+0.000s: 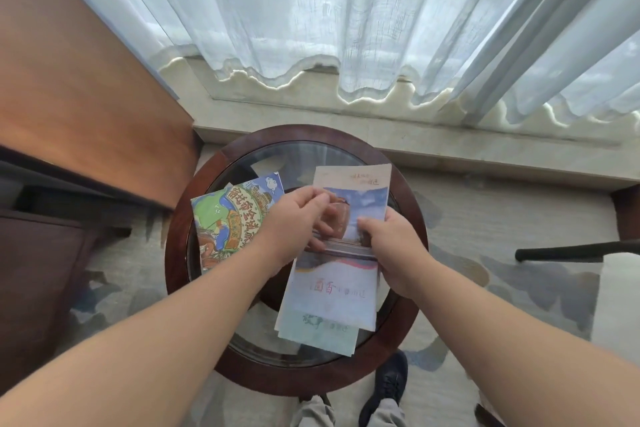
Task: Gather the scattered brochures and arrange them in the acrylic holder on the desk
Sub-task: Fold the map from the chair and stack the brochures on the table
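Round glass tabletop [172,253] by sheer curtains [311,10]. Above it, left grip [294,215] and right grip [388,246] pinch stacked brochures [336,291].

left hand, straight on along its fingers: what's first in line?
The pale brochures that the right hand grips. The left hand seems to be pinching their top sheet, though depth is unclear.

Sheer curtains [311,10] (daylight behind) hang beyond a round glass-topped table [176,239] on patterned carpet [485,229]
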`<state>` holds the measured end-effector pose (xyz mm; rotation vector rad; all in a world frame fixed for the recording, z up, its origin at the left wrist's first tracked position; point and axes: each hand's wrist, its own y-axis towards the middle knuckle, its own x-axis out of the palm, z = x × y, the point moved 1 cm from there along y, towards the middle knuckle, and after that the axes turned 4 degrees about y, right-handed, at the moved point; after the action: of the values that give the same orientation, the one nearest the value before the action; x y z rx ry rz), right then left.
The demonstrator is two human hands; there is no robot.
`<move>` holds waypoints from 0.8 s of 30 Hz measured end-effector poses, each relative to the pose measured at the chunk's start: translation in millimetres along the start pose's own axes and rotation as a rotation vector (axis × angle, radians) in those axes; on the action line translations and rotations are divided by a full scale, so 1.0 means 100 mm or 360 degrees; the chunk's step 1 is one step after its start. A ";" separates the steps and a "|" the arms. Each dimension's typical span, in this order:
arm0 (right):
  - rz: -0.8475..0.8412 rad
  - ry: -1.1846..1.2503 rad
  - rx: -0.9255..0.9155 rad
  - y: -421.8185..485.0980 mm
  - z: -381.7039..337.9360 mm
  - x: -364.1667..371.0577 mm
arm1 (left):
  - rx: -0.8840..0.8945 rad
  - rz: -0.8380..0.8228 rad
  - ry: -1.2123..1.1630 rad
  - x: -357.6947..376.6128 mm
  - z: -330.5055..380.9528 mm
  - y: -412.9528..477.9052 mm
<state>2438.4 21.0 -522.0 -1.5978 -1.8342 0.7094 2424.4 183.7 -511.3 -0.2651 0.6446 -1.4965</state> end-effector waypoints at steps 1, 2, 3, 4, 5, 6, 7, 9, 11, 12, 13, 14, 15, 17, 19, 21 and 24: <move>0.0027 0.0054 0.0023 0.02 0.02 -0.03 | 0.0074 0.0117 0.0300 -0.02 -0.06 0.02; 0.0011 0.0115 0.0051 0.04 0.06 -0.06 | 0.0092 0.0166 0.0533 -0.03 -0.12 0.04; -0.0026 0.0157 0.0083 0.05 0.09 -0.07 | 0.0043 0.0147 0.0657 -0.03 -0.20 0.05; -0.0063 0.0183 0.0126 0.06 0.14 -0.09 | -0.0035 0.0102 0.0695 0.00 -0.28 0.05; -0.0088 0.0187 0.0171 0.06 0.19 -0.10 | -0.0098 0.0080 0.0712 0.02 -0.36 0.05; -0.0104 0.0167 0.0215 0.06 0.25 -0.10 | -0.0127 0.0101 0.0733 0.06 -0.43 0.04; -0.0097 0.0093 0.0244 0.06 0.31 -0.09 | -0.0137 0.0142 0.0754 0.09 -0.51 0.04; 0.0009 -0.0272 0.0178 0.06 0.42 -0.10 | -0.0138 0.0208 0.0817 0.15 -0.67 0.01; 0.0185 -0.0758 -0.0004 0.09 0.49 -0.17 | -0.0155 0.0209 0.0939 0.19 -0.83 -0.05; 0.0234 -0.1015 -0.0093 0.10 0.51 -0.21 | -0.0152 0.0198 0.1010 0.22 -0.91 -0.09; 0.0233 -0.1288 -0.0177 0.12 0.53 -0.24 | -0.0138 0.0194 0.1070 0.24 -0.98 -0.12; 0.0195 -0.1556 -0.0258 0.14 0.55 -0.27 | -0.0121 0.0203 0.1101 0.26 -1.04 -0.15; 0.0139 -0.1778 -0.0332 0.17 0.58 -0.28 | -0.0107 0.0219 0.1104 0.28 -1.07 -0.17; 0.0010 -0.2044 -0.0429 0.22 0.63 -0.28 | -0.0099 0.0251 0.1092 0.31 -1.10 -0.17; -0.0084 -0.2172 -0.0464 0.29 0.64 -0.27 | -0.0118 0.0249 0.1121 0.32 -1.11 -0.15; -0.0128 -0.2261 -0.0500 0.35 0.62 -0.26 | -0.0142 0.0269 0.1202 0.32 -1.11 -0.15; -0.0176 -0.2327 -0.0553 0.41 0.62 -0.26 | -0.0011 0.0385 0.1540 0.39 -1.10 -0.15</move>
<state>2423.5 0.2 -596.5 -1.0991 -3.1066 1.8861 2349.2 169.6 -601.1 0.5621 1.3851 -1.3319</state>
